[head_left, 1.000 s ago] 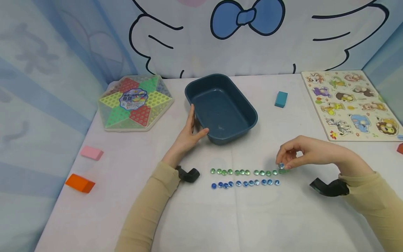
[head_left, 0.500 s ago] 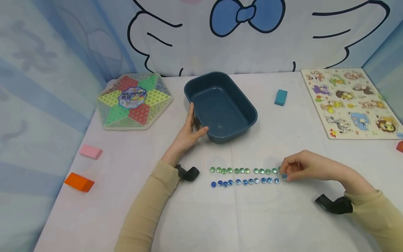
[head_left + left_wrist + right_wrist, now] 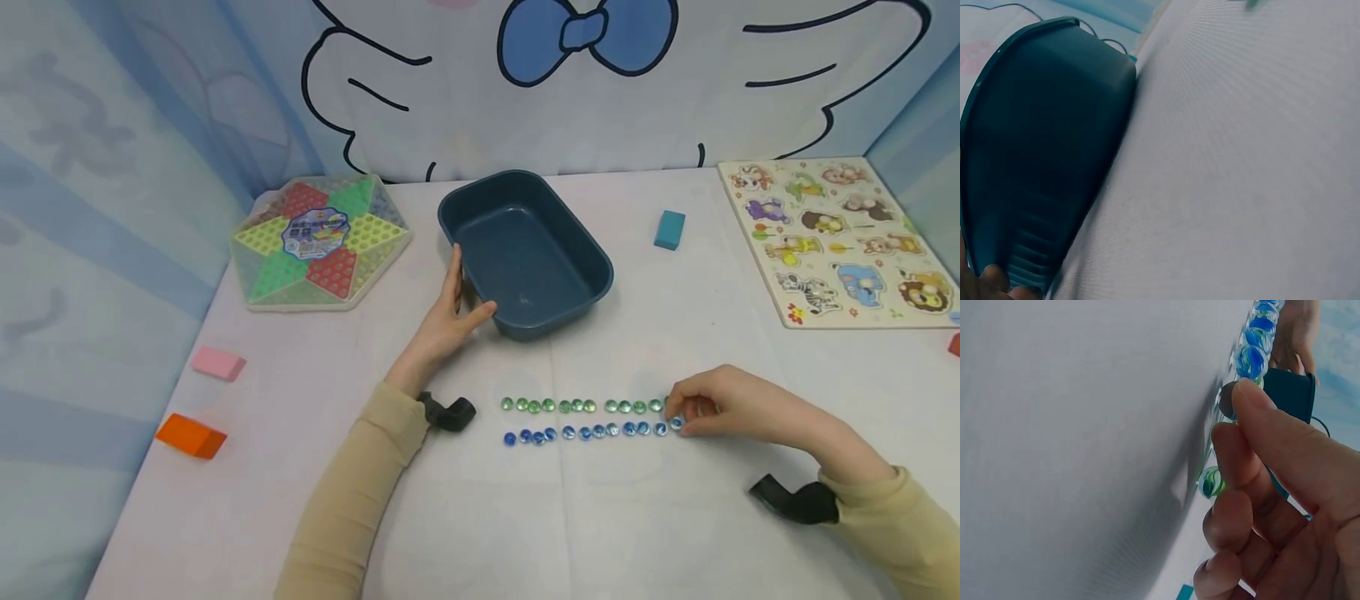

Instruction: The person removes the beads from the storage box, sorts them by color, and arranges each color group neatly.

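Note:
My right hand [image 3: 738, 410] pinches a clear glass marble with blue inside [image 3: 677, 423] between thumb and fingers, low over the cloth at the right end of the row of blue marbles [image 3: 598, 432]. In the right wrist view, the held marble [image 3: 1227, 401] shows dark at the thumb tip. Just behind runs a row of green marbles [image 3: 577, 406], its right end partly hidden by my fingers. My left hand [image 3: 442, 329] touches the near left corner of a dark blue plastic tub [image 3: 555, 321], fingers straight along its side and thumb at the rim.
A hexagonal Chinese checkers box [image 3: 322, 242] lies at the back left, an animal puzzle board [image 3: 847, 242] at the back right. Loose blocks lie around: teal [image 3: 670, 230], pink [image 3: 217, 364], orange [image 3: 191, 436] and red [image 3: 955, 344]. A printed curtain [image 3: 465, 100] stands behind the table.
My right hand has brought the blue marble from beside the green row's right end toward me, to the end of the blue row. My left hand stays at the tub.

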